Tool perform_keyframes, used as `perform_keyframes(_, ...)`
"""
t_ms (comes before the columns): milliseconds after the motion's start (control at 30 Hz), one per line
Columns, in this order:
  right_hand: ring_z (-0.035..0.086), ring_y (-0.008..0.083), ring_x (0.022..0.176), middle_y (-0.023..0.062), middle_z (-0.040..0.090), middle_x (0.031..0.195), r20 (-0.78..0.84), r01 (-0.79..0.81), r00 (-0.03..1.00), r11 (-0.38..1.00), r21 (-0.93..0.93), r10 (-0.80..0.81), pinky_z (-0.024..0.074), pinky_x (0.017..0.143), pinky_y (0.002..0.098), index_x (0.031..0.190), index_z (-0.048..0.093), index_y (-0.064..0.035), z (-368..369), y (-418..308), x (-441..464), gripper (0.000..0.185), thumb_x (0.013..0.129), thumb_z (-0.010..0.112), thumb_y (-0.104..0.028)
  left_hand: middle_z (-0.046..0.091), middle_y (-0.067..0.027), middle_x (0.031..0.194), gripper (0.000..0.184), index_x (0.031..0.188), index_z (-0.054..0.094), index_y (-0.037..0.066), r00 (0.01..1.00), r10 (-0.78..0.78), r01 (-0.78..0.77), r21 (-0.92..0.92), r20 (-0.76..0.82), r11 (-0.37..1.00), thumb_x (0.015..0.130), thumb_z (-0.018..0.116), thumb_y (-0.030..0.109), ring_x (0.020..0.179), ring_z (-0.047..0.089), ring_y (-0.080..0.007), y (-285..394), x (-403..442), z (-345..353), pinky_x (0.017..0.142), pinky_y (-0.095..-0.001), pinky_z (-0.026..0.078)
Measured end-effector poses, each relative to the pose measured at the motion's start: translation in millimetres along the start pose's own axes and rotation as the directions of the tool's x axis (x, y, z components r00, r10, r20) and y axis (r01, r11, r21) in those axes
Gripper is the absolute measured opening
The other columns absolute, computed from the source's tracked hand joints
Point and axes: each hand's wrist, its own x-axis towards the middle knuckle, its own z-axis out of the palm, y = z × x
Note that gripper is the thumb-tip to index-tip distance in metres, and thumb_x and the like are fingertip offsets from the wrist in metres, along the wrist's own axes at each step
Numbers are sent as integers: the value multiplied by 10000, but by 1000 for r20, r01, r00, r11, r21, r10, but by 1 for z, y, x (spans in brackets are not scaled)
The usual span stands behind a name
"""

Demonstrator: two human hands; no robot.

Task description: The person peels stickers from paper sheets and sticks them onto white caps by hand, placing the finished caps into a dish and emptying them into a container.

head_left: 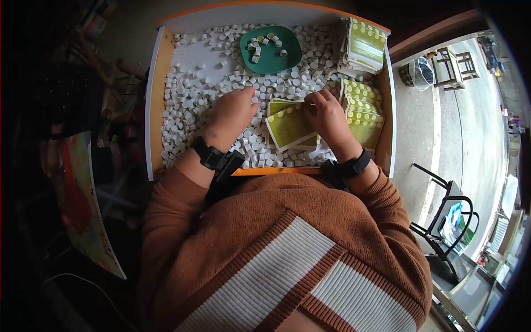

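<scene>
Concrete floor (412,138) stretches off to the right, with a black-framed chair (452,221) and a bucket (416,74) on it, while a walled tray (156,99) full of loose white caps (268,86) sits before the person. The top green card (289,128) lies tilted on another card (282,105) near the tray's front edge, right of centre. The right hand (326,113) has its fingers bent at the top card's upper right corner; I cannot tell whether they pinch it or only press. The left hand (232,113) is loosely curled over the caps, its grip hidden. Light pressure at the corner should suit the card best, since loose caps around and probably beneath it make an uneven bed. Two stacks, an upper card pile (368,41) and a lower card pile (364,119), crowd the right side, limiting that hand's room. A green dish (271,63) holding several caps stands beyond both hands.
</scene>
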Motion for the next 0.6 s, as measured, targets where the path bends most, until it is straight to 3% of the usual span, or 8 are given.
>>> perform_keyframes(200,590,321,820,133,569,868,-55,106,993,993,-55,-109,489,711,387,868,620,-34,-5,3,7,127,748,657,-51,646,-158,815,219,895,596,43,994,-31,18,130,102,991,783,676,213,736,627,-352,2,10,7,631,-434,511)
perform_keyframes(300,588,325,810,138,571,842,211,-97,975,984,152,64,484,716,392,862,617,-28,-15,3,10,104,771,642,-72,647,-162,831,215,896,601,46,992,-22,4,139,127,990,784,668,216,744,625,-358,1,13,4,631,-439,513)
perform_keyframes(433,571,343,812,143,574,813,225,-130,969,984,122,100,481,740,415,830,608,-42,-10,11,6,74,776,628,-89,633,-148,810,166,889,586,32,988,-124,113,119,88,986,817,645,170,751,639,-319,11,15,-10,619,-393,511)
perform_keyframes(467,571,343,812,143,574,813,226,-133,969,984,121,103,481,740,415,830,608,-42,-9,11,5,74,776,628,-89,622,-129,794,150,900,574,28,993,-94,102,-108,74,989,832,631,150,735,632,-274,14,14,-11,615,-362,503)
perform_keyframes(533,582,339,794,141,580,815,103,-27,994,999,20,24,483,723,400,841,609,-27,-4,8,3,87,784,628,-90,600,-91,762,119,921,550,20,998,-54,59,-532,25,845,863,602,109,702,617,-184,20,10,-11,606,-299,488)
perform_keyframes(600,588,337,784,140,583,817,47,26,999,999,-31,-24,484,714,392,846,610,-19,0,6,2,94,788,628,-91,588,-70,766,113,936,536,19,998,-23,58,-622,64,781,874,589,97,696,590,-148,29,5,4,603,-273,472)
